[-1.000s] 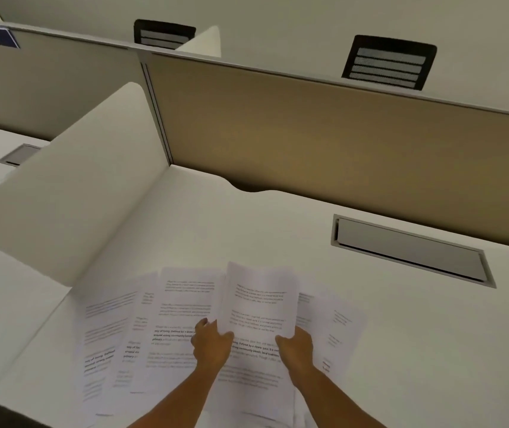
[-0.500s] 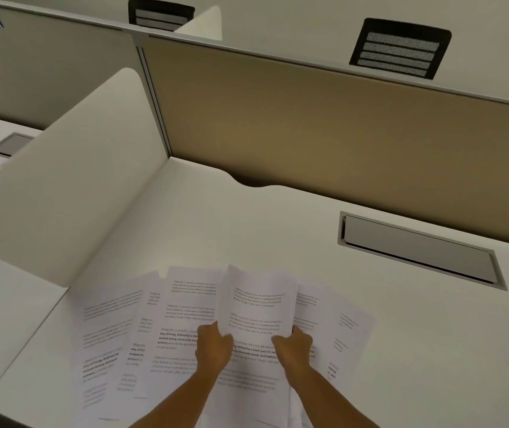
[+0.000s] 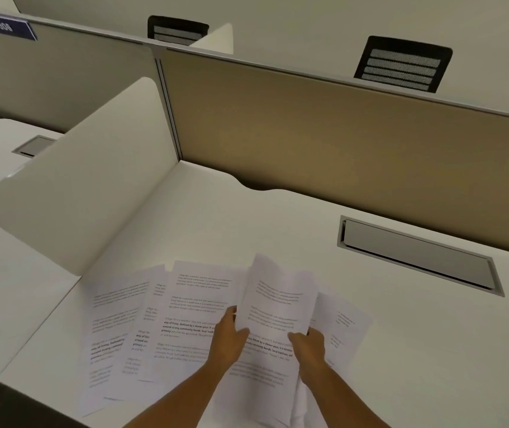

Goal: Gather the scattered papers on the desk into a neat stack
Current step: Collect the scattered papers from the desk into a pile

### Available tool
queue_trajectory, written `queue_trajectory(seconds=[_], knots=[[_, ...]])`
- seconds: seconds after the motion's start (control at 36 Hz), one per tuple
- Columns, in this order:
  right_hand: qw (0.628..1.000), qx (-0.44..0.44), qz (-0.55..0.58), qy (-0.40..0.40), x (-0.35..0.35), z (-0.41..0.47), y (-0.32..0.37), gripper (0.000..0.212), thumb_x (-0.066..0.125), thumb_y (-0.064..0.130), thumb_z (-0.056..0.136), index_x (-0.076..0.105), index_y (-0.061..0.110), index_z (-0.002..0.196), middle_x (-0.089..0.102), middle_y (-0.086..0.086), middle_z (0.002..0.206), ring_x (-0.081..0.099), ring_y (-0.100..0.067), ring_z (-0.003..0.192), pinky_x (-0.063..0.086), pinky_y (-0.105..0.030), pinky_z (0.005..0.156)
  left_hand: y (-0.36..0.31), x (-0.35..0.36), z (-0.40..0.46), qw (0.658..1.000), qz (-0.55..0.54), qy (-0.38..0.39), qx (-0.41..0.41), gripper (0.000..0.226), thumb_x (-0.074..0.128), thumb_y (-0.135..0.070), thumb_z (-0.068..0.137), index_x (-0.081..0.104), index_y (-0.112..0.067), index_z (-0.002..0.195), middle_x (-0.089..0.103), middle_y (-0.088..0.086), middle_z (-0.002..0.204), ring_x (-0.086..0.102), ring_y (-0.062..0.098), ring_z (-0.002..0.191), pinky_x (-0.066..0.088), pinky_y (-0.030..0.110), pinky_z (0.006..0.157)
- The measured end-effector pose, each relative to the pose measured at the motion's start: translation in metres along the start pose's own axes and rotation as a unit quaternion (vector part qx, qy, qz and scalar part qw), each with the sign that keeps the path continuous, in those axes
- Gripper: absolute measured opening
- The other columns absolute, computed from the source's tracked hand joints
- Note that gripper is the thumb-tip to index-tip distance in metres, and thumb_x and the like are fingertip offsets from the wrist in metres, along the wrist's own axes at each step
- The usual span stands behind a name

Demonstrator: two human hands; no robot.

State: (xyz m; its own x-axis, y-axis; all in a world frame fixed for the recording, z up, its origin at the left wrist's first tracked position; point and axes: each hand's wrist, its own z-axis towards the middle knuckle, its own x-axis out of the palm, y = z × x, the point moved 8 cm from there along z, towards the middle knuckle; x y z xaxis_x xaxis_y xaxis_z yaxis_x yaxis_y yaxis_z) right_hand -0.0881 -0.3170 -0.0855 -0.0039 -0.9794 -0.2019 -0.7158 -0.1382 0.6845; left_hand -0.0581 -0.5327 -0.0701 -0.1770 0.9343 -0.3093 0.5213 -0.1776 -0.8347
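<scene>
Both hands pinch the lifted sheet (image 3: 277, 304) by its side edges, left hand (image 3: 227, 335) and right hand (image 3: 307, 342) closed on it above the fanned papers (image 3: 160, 322) on the desk (image 3: 416, 350) — light, floppy, slippery stuff, best gripped at the edges.

The print on the papers (image 3: 197, 307) is too blurred to read. The lifted sheet (image 3: 277, 304) hides the fingers of both hands and part of the pages beneath. The bottom edge cuts off both forearms and the sheet's lower end.
</scene>
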Motion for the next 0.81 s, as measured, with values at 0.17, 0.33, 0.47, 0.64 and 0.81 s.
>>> queue_trajectory(seconds=[0.17, 0.33, 0.47, 0.64, 0.81], knots=[[0.998, -0.016, 0.047, -0.029, -0.042, -0.007, -0.011, 0.027, 0.056, -0.010, 0.086, 0.073, 0.001, 0.102, 0.070, -0.009, 0.084, 0.060, -0.022, 0.074, 0.051, -0.025, 0.066, -0.018, 0.035, -0.014, 0.996, 0.003, 0.078, 0.047, 0.035, 0.060, -0.001, 0.091, 0.062, -0.016, 0.122, 0.069, -0.010, 0.108, 0.064, -0.006, 0.093, 0.052, 0.005, 0.070], [0.995, 0.006, 0.086, -0.049, -0.074, -0.013, -0.029, 0.021, 0.056, -0.012, 0.088, 0.068, 0.004, 0.089, 0.062, -0.006, 0.080, 0.051, -0.021, 0.073, 0.045, -0.028, 0.068, -0.032, 0.066, -0.021, 0.989, 0.023, 0.130, 0.067, 0.038, 0.058, -0.003, 0.092, 0.058, -0.018, 0.127, 0.065, -0.009, 0.114, 0.062, -0.005, 0.093, 0.051, 0.003, 0.068], [0.993, 0.017, 0.092, -0.070, -0.086, -0.016, -0.035, 0.018, 0.058, -0.010, 0.090, 0.066, 0.006, 0.092, 0.062, -0.007, 0.078, 0.051, -0.021, 0.076, 0.048, -0.032, 0.081, -0.039, 0.077, -0.016, 0.986, 0.048, 0.139, 0.075, 0.038, 0.057, -0.001, 0.092, 0.058, -0.014, 0.128, 0.066, 0.000, 0.121, 0.064, 0.007, 0.100, 0.052, 0.004, 0.070], [0.993, 0.010, 0.107, -0.053, -0.080, -0.014, -0.026, 0.027, 0.058, -0.011, 0.091, 0.064, 0.004, 0.114, 0.069, -0.009, 0.090, 0.061, -0.025, 0.080, 0.051, -0.041, 0.094, -0.043, 0.078, -0.008, 0.990, 0.053, 0.119, 0.061, 0.034, 0.054, -0.014, 0.098, 0.056, -0.013, 0.132, 0.066, 0.001, 0.126, 0.063, 0.012, 0.108, 0.051, 0.018, 0.090], [0.994, -0.003, 0.096, -0.045, -0.068, -0.008, -0.011, 0.031, 0.056, -0.011, 0.091, 0.066, 0.003, 0.117, 0.070, -0.006, 0.094, 0.062, -0.023, 0.081, 0.052, -0.032, 0.083, -0.043, 0.070, 0.004, 0.994, 0.052, 0.086, 0.031, 0.036, 0.050, -0.019, 0.101, 0.052, -0.010, 0.136, 0.061, -0.002, 0.129, 0.058, 0.015, 0.120, 0.046, 0.026, 0.101]])
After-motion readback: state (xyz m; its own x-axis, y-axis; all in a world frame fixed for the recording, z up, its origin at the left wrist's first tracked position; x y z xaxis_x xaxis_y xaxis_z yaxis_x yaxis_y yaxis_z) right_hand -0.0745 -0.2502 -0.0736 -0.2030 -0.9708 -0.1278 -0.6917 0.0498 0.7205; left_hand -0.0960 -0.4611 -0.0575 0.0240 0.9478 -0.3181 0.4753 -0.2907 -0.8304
